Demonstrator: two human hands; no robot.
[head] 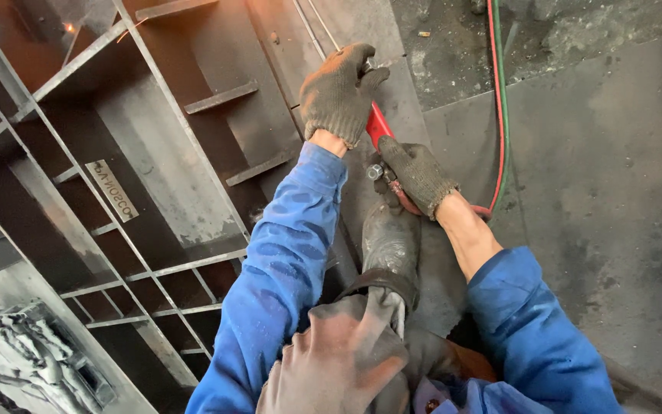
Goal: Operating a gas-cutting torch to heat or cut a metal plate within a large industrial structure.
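The left hand [341, 92], in a dirty brown knit glove, is curling its fingers around the top of a long red metal torch handle [378, 125]; the right hand [415, 175], gloved the same way, is pinching a small silver knob [375, 172] lower on that handle; red and green hoses [499, 100] are running away to the right of both hands; a dark steel frame with ribs [170, 146] is lying to their left.

Metal fabrication workshop, welded steel frame [155, 176], gas hoses [499, 115]
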